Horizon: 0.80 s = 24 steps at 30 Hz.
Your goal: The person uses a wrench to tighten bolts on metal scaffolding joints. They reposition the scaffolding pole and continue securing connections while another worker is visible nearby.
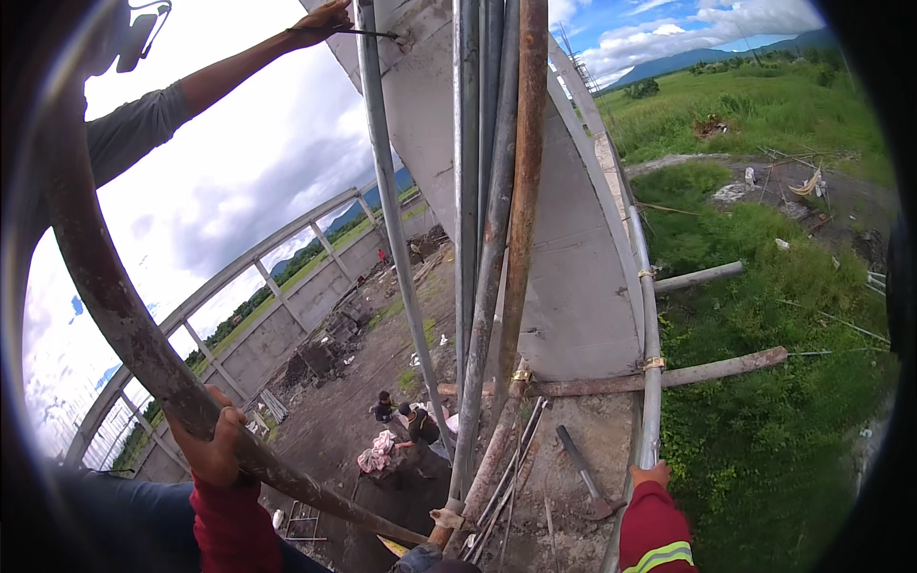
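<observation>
My left hand (216,445), coming out of a red sleeve, is wrapped round a thick, rust-stained metal pipe (124,277) that runs from the upper left down to the bottom middle. On the right, my right hand (650,475) grips the lower end of a grey scaffold pipe (652,411) along the outer edge. Between my hands, a hammer-like tool with a dark handle (573,451) lies on the concrete ledge (568,520). Several thin rods (506,482) rest beside it. A clamp (449,519) joins pipes near the bottom middle.
A co-worker's arm (234,76) at upper left holds a thin tool against the concrete wall (583,286). Upright pipes (492,191) stand before me. Far below, people (420,425) are beside a pinkish heap (378,451). Crosswise poles (707,369) stick out over grass.
</observation>
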Motion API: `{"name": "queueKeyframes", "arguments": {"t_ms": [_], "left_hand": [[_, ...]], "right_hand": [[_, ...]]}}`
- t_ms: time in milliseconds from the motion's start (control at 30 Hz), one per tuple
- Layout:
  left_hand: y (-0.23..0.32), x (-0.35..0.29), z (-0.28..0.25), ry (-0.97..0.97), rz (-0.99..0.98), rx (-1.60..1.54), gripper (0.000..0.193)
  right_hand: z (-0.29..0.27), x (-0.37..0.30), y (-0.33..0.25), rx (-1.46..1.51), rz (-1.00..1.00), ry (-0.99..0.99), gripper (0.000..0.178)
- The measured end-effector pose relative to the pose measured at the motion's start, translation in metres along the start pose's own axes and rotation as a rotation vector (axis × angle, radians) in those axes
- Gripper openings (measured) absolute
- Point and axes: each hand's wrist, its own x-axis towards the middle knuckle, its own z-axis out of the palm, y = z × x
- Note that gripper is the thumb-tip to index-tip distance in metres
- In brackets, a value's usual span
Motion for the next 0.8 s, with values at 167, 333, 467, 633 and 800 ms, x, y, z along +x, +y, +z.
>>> {"name": "queueKeyframes", "arguments": {"t_ms": [167,333,467,633,800], "left_hand": [[0.004,-0.004,-0.003,0.019,-0.029,0.021,0.040],[0.001,-0.005,-0.002,-0.049,-0.017,-0.016,0.050],[-0.008,0.008,-0.020,0.009,-0.060,0.056,0.050],[-0.020,0.018,-0.062,0.117,-0.056,0.412,0.050],[-0.037,0.033,-0.070,0.095,0.037,0.561,0.018]], "right_hand": [[0.006,0.004,0.006,-0.005,-0.044,0.035,0.076],[0.006,0.007,0.007,0.020,-0.050,0.038,0.079],[0.008,0.011,0.008,-0.023,-0.044,0.014,0.080],[0.016,0.021,0.013,-0.073,-0.052,-0.020,0.083],[0.017,0.026,0.018,-0.037,-0.146,0.013,0.080]]}}
